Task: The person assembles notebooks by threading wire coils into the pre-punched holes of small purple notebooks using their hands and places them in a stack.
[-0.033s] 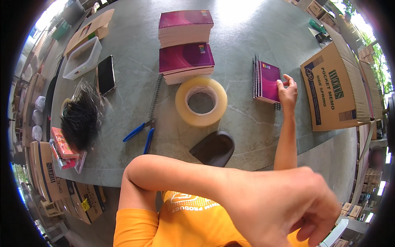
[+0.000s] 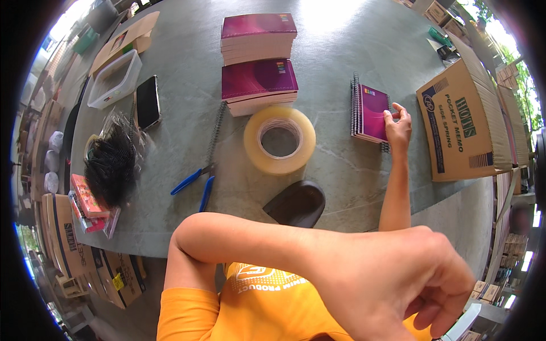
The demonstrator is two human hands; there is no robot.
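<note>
My right hand grips the right edge of a small pile of purple spiral memo pads on the table, its thumb on the top cover. Across my body reaches my left arm. My left hand is at the lower right with its fingers curled. Its fingertips are partly hidden, and what they hold, if anything, I cannot make out. Left of the pads, two stacks of purple-covered booklets stand one behind the other. A wide roll of clear tape rests against the nearer stack.
Blue-handled pliers, a loose wire coil and a dark rounded block lie nearby. Black spiral coils, a phone and a clear plastic tub are at left. An open cardboard carton stands at right.
My left hand has shifted slightly right, its fingers still curled. My right hand stays on the memo pads.
</note>
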